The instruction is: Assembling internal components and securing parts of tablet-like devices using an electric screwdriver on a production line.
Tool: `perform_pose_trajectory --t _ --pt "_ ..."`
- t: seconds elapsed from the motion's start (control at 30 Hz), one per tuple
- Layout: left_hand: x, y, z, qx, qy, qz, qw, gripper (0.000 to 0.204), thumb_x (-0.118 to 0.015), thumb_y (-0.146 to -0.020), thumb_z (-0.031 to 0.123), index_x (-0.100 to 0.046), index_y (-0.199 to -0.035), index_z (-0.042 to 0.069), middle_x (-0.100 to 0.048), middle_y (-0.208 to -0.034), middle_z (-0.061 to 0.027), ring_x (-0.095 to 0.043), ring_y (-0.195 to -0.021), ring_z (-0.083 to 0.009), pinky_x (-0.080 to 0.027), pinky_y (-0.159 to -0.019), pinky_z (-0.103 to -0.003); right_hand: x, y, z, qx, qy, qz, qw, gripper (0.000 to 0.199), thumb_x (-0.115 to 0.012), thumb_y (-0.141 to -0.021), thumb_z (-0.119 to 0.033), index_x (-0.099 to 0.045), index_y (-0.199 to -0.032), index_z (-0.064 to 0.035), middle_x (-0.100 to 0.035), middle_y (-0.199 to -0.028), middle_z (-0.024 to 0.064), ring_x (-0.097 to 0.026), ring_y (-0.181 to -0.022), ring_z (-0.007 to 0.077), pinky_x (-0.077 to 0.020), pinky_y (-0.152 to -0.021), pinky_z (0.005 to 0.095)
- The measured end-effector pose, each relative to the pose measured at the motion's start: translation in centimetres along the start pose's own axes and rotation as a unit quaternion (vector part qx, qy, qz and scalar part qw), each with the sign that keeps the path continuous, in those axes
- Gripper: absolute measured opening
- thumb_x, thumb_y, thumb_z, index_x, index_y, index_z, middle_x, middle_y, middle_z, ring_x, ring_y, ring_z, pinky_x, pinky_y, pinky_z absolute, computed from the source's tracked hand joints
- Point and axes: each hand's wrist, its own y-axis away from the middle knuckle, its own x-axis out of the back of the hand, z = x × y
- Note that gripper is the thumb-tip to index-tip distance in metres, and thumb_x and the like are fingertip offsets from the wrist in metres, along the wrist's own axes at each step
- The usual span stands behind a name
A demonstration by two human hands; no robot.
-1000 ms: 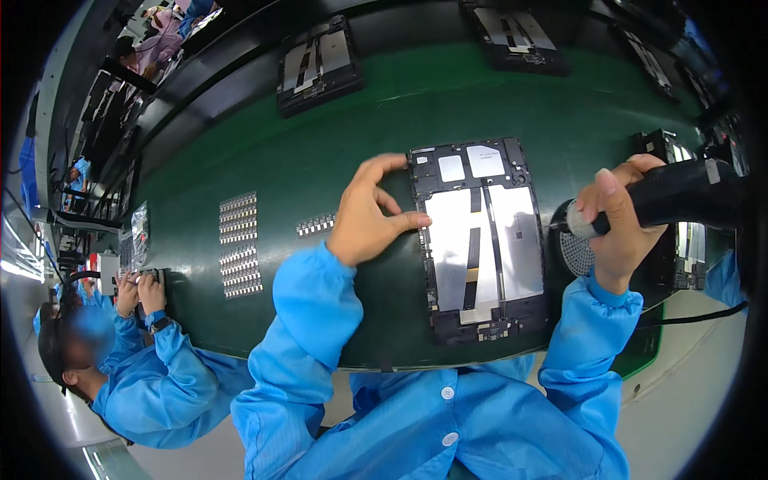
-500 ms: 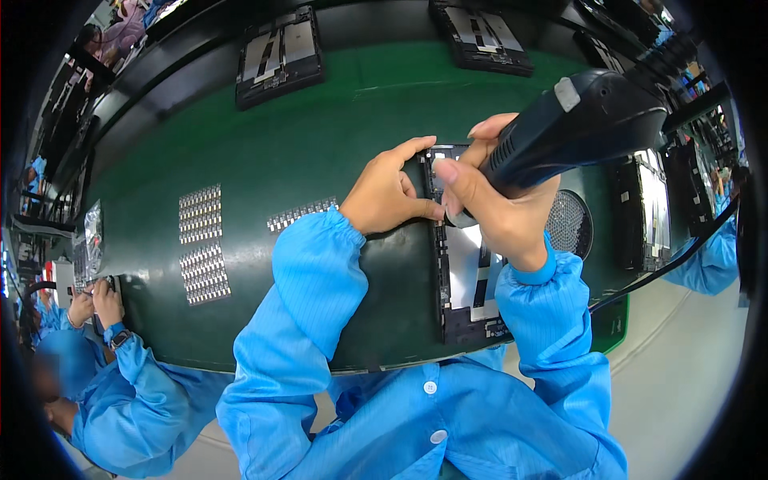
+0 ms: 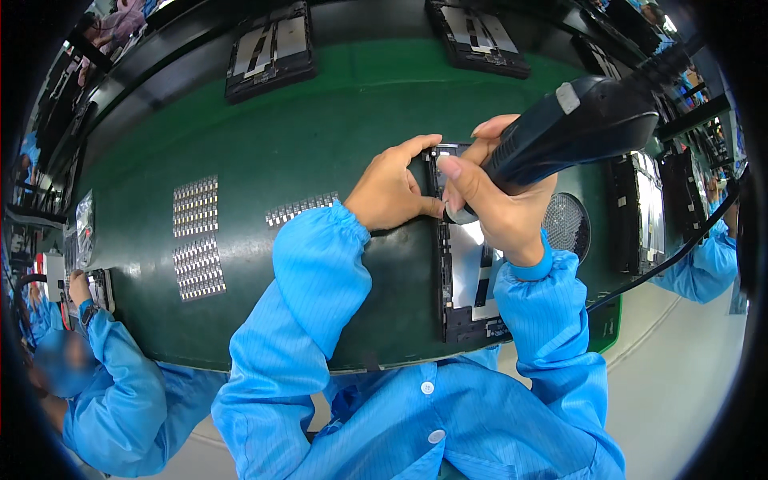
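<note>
An opened tablet (image 3: 462,276) with a black frame and silver inner plate lies at the table's front edge. My left hand (image 3: 394,186) grips its left edge near the far end, thumb and index finger spread along the frame. In my right hand (image 3: 506,204) is a dark corded electric screwdriver (image 3: 572,128), slanting up to the right. Its lower end is over the tablet's frame, close to my left thumb. Fingers hide the tip, and my right hand and sleeve cover part of the tablet.
Several sheets of small metallic parts (image 3: 196,206) lie left on the green table (image 3: 344,96). A round dotted tray (image 3: 566,228) is right of my hand. More opened tablets (image 3: 272,48) stand at the back and right. A black cable (image 3: 672,258) crosses the right side. A co-worker (image 3: 120,384) sits left.
My hands keep nearly the same pose on the tablet, with the screwdriver tilted slightly lower. The view has shifted a little. At left, the co-worker's arm has moved and a small device now shows beside it.
</note>
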Motion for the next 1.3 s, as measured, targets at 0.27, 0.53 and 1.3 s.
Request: perform_pose_trajectory --t 0.27,0.53,1.3 --pt "-0.9 0.3 -2.3 -0.086 0.064 0.051 0.993 0.051 -0.062 -0.083 0.009 -0.043 -0.130 0.002 -0.060 -0.084 0.0017 -0.043 -0.052 0.0024 -0.035 -0.046 -0.017 -1.2 1.8 -0.1 -0.006 0.096 -0.052 0.994 0.041 -0.067 -0.075 0.009 -0.039 -0.102 -0.0049 -0.052 -0.062 0.0051 -0.054 -0.051 0.0113 -0.0451 -0.047 0.0245" --pt "-0.5 0.9 -1.0 -0.072 0.008 0.046 0.996 0.059 -0.063 -0.080 0.004 -0.040 -0.134 0.005 -0.058 -0.076 0.0013 -0.048 -0.059 -0.0004 -0.039 -0.050 -0.019 -1.2 2.5 -0.1 -0.044 0.011 -0.036 0.998 0.039 -0.062 -0.078 0.010 -0.037 -0.104 -0.0042 -0.051 -0.061 0.0035 -0.053 -0.052 0.0097 -0.0428 -0.048 0.0234" --pt "0.9 2.3 1.3 0.055 0.062 0.058 0.995 0.075 -0.074 -0.055 -0.015 -0.045 -0.124 -0.004 -0.049 -0.125 -0.0145 -0.058 -0.063 -0.0099 -0.051 -0.056 -0.020 16.2 3.2 -1.7 0.010 0.014 0.265 0.964 0.028 -0.072 -0.072 0.004 -0.052 -0.092 0.0026 -0.057 -0.058 0.0050 -0.055 -0.046 0.0117 -0.0423 -0.043 0.0227"
